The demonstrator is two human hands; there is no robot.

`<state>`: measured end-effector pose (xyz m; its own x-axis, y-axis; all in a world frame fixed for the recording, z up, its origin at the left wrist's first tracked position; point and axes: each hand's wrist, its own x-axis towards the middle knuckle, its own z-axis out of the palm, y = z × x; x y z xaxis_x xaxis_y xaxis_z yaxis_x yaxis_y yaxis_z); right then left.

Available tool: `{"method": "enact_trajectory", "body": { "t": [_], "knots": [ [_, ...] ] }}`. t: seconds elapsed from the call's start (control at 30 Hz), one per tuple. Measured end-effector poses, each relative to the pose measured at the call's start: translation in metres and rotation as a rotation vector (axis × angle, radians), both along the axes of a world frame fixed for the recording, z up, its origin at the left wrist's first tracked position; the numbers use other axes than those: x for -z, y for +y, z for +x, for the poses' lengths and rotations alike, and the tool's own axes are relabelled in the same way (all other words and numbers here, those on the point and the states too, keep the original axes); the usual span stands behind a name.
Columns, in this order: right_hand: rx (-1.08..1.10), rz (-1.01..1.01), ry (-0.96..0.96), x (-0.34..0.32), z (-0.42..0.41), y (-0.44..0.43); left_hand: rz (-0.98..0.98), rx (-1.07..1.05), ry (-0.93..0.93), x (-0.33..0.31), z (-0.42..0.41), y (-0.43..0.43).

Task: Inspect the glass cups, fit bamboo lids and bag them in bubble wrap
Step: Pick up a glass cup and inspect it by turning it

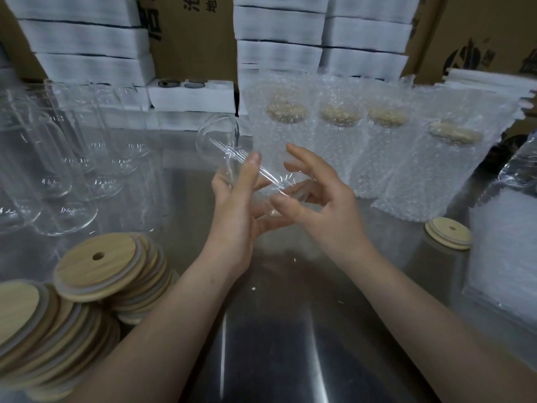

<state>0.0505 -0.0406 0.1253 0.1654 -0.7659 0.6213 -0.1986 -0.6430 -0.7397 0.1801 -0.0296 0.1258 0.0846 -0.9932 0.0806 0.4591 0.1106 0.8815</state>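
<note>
Glass cup (223,144) is off the table, held in both hands mid-frame. It is tilted hard: the open mouth points up and left, the base sits down-right toward the right palm.

Left hand (235,205): fingers (252,162) curled round the cup wall, thumb on top of the glass, other fingers underneath and showing through it.

Right hand (319,199): thumb and lower fingers clamped on the base end, index finger raised and splayed clear of the glass.

Table (290,330) is bare steel with streaky reflections.

- Near-left: bamboo lids (98,266) in slumped, overlapping stacks; the top one shows a straw hole.
- Far-left: empty cups (72,170) in a tight cluster. All clear glass, so count and orientation are hard to tell.
- Behind the hands, to the right: four bagged cups (340,117) in bubble wrap, upright in a row. A lid shows as a tan blur through each bag.
- Near-right: one lidded cup (449,232) standing upright and unbagged, just beside a pile of flat bubble-wrap bags (505,257) at the table's right edge.
- Back: white foam trays (87,39) stacked in columns. One cut-out tray (191,94) with round holes sits low, behind the held cup.
- Behind the foam: cardboard boxes (191,33) with printed characters, only partly in view.
</note>
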Motion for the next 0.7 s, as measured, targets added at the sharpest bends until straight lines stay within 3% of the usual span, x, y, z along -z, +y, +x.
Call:
{"method": "enact_trajectory", "body": {
  "t": [0.27, 0.53, 0.7],
  "knots": [
    [-0.05, 0.125, -0.227, -0.008, 0.003, 0.001, -0.046, 0.038, 0.038, 0.001, -0.001, 0.001],
    [-0.32, 0.279, -0.195, -0.012, -0.007, -0.006, 0.037, 0.08, 0.107, 0.001, 0.007, -0.003],
    [-0.403, 0.243, -0.106, -0.017, -0.011, -0.006, 0.058, 0.176, 0.145, 0.001, 0.012, -0.002]
  ]
}}
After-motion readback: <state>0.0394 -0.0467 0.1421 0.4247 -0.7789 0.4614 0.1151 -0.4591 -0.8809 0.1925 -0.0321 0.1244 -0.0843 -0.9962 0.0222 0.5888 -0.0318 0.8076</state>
